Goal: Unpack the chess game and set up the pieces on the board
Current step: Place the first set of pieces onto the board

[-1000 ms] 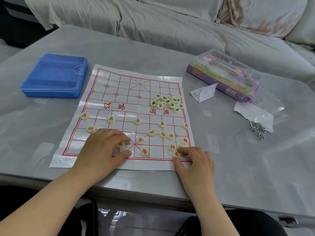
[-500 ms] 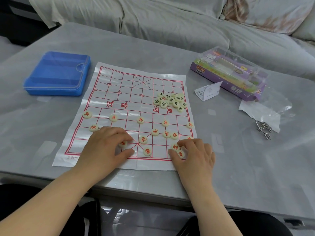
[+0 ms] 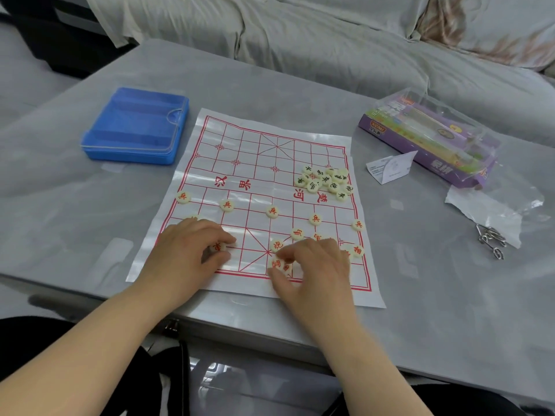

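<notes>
Leftward along the near edge of the board [image 3: 258, 163] the right hand [image 3: 315, 271] had been moved, and a red piece [image 3: 281, 265] at the palace's foot was pinched by its thumb and fingertips. Another red disc [image 3: 218, 247] was gripped by the curled left hand [image 3: 186, 253]. Five red soldiers [image 3: 272, 211] were set in a row; the black pieces [image 3: 326, 182] were heaped near the board's right edge.

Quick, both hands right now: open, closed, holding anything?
Left hand: closed, pinching a red-marked piece.
Right hand: closed, pinching a second red-marked piece.
</notes>
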`<act>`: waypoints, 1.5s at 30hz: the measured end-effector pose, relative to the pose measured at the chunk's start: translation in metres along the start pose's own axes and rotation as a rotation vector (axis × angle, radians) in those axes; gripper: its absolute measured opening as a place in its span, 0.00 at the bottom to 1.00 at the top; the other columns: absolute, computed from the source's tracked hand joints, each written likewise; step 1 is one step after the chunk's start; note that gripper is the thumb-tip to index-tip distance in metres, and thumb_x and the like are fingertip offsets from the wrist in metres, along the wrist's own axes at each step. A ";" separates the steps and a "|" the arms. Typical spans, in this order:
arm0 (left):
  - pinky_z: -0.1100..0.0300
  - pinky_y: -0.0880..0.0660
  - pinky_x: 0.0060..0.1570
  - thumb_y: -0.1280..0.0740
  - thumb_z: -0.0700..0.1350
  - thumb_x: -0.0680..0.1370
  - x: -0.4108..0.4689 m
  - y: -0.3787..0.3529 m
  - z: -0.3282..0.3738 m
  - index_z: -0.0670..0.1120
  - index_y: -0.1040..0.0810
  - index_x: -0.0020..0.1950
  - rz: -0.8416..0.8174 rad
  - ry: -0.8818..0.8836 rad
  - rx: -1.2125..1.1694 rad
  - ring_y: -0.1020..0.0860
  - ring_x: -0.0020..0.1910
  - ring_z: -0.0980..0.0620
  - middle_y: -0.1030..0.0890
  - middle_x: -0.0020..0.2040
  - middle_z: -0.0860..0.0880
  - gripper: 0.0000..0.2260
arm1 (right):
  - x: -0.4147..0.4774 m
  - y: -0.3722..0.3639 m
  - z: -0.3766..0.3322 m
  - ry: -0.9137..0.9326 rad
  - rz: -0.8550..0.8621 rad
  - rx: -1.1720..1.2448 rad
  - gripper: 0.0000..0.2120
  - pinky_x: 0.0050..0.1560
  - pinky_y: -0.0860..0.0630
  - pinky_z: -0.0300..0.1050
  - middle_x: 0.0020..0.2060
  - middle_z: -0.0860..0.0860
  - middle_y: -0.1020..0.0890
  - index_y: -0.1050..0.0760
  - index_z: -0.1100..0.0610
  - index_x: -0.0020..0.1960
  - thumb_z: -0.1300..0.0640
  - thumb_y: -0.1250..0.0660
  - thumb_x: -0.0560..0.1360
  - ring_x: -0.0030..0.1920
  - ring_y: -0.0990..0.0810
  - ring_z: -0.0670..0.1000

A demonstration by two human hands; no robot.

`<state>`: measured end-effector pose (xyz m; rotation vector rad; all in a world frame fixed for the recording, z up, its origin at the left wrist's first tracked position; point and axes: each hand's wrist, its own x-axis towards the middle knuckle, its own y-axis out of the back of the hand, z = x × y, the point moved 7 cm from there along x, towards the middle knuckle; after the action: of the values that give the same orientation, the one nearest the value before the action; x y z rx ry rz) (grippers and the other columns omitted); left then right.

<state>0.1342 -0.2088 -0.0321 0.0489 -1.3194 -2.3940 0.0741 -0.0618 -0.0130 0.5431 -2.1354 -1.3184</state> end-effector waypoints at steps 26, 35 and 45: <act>0.66 0.42 0.56 0.35 0.43 0.76 -0.001 0.005 -0.011 0.51 0.24 0.59 -0.039 0.020 -0.036 0.31 0.60 0.54 0.24 0.59 0.54 0.13 | -0.001 -0.022 -0.004 0.016 -0.044 -0.004 0.13 0.42 0.39 0.31 0.38 0.45 0.21 0.20 0.48 0.39 0.44 0.39 0.64 0.40 0.24 0.49; 0.56 0.32 0.43 0.35 0.49 0.66 -0.005 0.000 0.010 0.47 0.18 0.44 -0.038 -0.142 0.103 0.19 0.42 0.46 0.17 0.43 0.50 0.11 | -0.003 -0.018 0.005 0.026 -0.131 0.140 0.25 0.53 0.44 0.34 0.54 0.47 0.24 0.23 0.49 0.57 0.40 0.42 0.66 0.55 0.33 0.47; 0.63 0.31 0.38 0.41 0.57 0.67 -0.008 -0.023 0.039 0.51 0.17 0.42 -0.103 -0.288 0.131 0.20 0.38 0.55 0.18 0.38 0.55 0.17 | -0.014 -0.009 0.033 -0.045 -0.101 0.093 0.20 0.50 0.41 0.32 0.49 0.47 0.21 0.21 0.51 0.50 0.43 0.37 0.64 0.50 0.33 0.43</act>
<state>0.1256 -0.1638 -0.0306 -0.2026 -1.6390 -2.4656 0.0635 -0.0355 -0.0361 0.6722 -2.2410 -1.3016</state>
